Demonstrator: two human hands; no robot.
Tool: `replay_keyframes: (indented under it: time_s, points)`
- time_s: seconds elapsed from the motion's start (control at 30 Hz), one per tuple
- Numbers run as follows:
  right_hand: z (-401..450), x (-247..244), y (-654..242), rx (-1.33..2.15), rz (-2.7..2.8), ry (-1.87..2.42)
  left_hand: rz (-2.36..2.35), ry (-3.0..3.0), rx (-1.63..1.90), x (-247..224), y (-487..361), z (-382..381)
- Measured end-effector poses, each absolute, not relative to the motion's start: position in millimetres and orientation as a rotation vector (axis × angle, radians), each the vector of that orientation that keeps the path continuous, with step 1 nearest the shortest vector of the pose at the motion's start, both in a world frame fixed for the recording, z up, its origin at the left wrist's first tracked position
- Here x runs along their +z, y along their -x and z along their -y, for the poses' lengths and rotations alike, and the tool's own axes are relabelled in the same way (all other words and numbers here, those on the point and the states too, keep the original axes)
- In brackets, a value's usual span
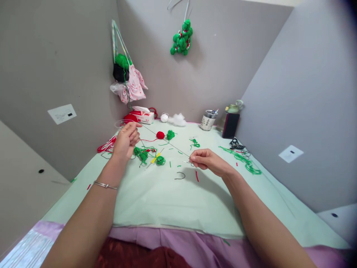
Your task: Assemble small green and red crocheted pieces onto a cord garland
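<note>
A thin dark thread [164, 138] is stretched taut between my two hands. Its upper end is pinched in my left hand [127, 139], raised at the left. The other end meets the fingertips of my right hand [205, 159], where a small needle [186, 162] pokes out to the left. Behind the thread sit a red yarn ball [160, 135] and a green yarn bundle [170, 134]. Green crochet pieces [143, 154] and a yellow-handled hook [155, 158] lie between my hands. A short dark thread piece [180, 175] rests on the table below my right hand.
Red yarn [107, 145] lies at the left table edge, green yarn strands [248, 162] and black scissors [236, 144] at the right. Along the back stand a tissue box [145, 116], a pen tin [208, 121] and a phone [231, 125]. A green crocheted figure [182, 39] hangs above.
</note>
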State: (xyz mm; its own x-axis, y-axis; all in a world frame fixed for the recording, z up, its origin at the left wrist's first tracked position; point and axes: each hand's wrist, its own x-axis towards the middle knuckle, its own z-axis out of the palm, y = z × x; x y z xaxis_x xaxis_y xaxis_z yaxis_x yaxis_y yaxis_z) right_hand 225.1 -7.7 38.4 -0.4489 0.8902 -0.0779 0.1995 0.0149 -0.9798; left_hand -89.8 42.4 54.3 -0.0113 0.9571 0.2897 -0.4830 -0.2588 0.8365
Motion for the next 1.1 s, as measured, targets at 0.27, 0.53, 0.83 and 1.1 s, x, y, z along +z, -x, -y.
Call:
replay_keyframes:
  time_s: [0.27,0.53,0.83,1.1]
  points:
    - [6,44,-231,1.393,1.534,1.229,-0.713,-1.026,1.702,51,114,-52]
    - [1,46,-242,1.335,1.350,1.051,-1.295,-1.294,1.974,43,131,-63]
    - [14,46,-217,1.354,1.516,1.126,-0.972,-1.853,1.526,39,26,-8]
    - [20,39,-206,1.382,1.661,1.076,-0.788,-1.839,1.032,15,-10,6]
